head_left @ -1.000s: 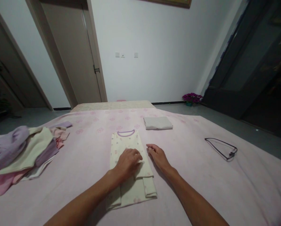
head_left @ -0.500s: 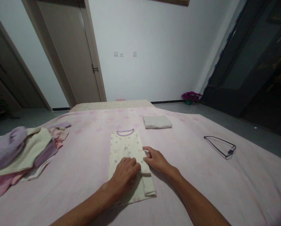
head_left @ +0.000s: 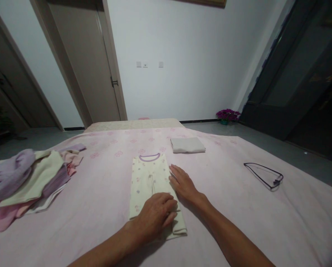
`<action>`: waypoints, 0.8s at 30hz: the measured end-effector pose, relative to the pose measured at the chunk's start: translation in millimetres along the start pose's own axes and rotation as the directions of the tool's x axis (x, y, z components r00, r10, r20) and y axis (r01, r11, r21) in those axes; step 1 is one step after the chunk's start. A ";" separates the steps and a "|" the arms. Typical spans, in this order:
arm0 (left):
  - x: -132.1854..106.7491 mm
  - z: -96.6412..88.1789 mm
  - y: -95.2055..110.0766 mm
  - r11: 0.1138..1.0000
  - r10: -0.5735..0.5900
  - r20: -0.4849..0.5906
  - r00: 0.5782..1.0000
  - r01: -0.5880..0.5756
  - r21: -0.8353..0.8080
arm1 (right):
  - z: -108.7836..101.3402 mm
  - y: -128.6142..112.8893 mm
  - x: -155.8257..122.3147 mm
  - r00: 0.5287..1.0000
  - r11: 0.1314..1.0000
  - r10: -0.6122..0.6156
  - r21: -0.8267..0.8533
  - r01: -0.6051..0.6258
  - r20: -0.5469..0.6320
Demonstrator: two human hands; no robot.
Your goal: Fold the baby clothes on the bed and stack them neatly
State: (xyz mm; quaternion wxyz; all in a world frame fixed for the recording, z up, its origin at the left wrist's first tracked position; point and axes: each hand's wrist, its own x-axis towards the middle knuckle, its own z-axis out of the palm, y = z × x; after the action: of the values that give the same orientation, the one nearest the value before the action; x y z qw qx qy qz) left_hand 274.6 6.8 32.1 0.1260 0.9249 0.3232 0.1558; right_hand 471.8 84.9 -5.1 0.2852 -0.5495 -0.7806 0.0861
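A cream baby shirt (head_left: pixel 146 178) with small spots and a purple-trimmed neckline lies folded in front of me, neckline at the far end. Folded layers (head_left: pixel 179 226) show along its near right side. My left hand (head_left: pixel 157 213) rests across the lower part of the shirt, fingers bent and a little apart, the tips near the right edge. Its palm hides some of the cloth beneath. My right hand (head_left: pixel 184 185) lies along the shirt's right edge with its fingers stretched out, touching the side of the fabric and gripping nothing.
A folded light-grey cloth (head_left: pixel 187 145) sits beyond the shirt. On the left is a loose pile of clothes (head_left: pixel 40 178) in purple, cream and pink. Black-framed eyeglasses (head_left: pixel 263 175) lie at the right on the pink flowered sheet (head_left: pixel 224 222). Purple flowers (head_left: pixel 227 115) stand by the wall.
My left hand has slid down and right across the shirt toward its right edge. The right hand's fingers have straightened out from a bent pose beside the edge.
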 end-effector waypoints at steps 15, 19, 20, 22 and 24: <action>-6.4 40.2 5.8 1.000 0.006 0.167 0.986 -0.005 -0.005 | 46.9 6.9 95.2 0.919 0.977 0.043 -0.209 0.044 0.392; -11.4 35.0 10.1 0.993 0.110 0.187 0.976 -0.099 -0.066 | 39.8 2.6 100.8 0.902 0.980 0.063 -0.196 0.024 0.428; -14.2 31.9 10.3 0.985 0.157 0.181 0.971 -0.141 -0.096 | 36.8 -0.3 100.8 0.900 0.981 0.072 -0.193 0.014 0.429; -20.0 24.3 5.2 0.974 0.196 0.105 0.975 -0.182 -0.133 | 30.9 -8.3 97.0 0.911 0.982 0.077 -0.191 0.002 0.405; -23.7 15.9 -11.2 0.986 0.106 -0.058 0.993 -0.113 -0.126 | 26.0 -19.2 87.1 0.928 0.981 0.057 -0.192 0.015 0.369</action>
State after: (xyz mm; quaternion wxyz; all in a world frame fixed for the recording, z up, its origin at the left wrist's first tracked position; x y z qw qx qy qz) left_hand 256.6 -1.9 8.9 0.1688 0.9268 0.2643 0.2066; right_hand 421.9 161.3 12.6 0.0769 -0.5563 -0.8191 0.1165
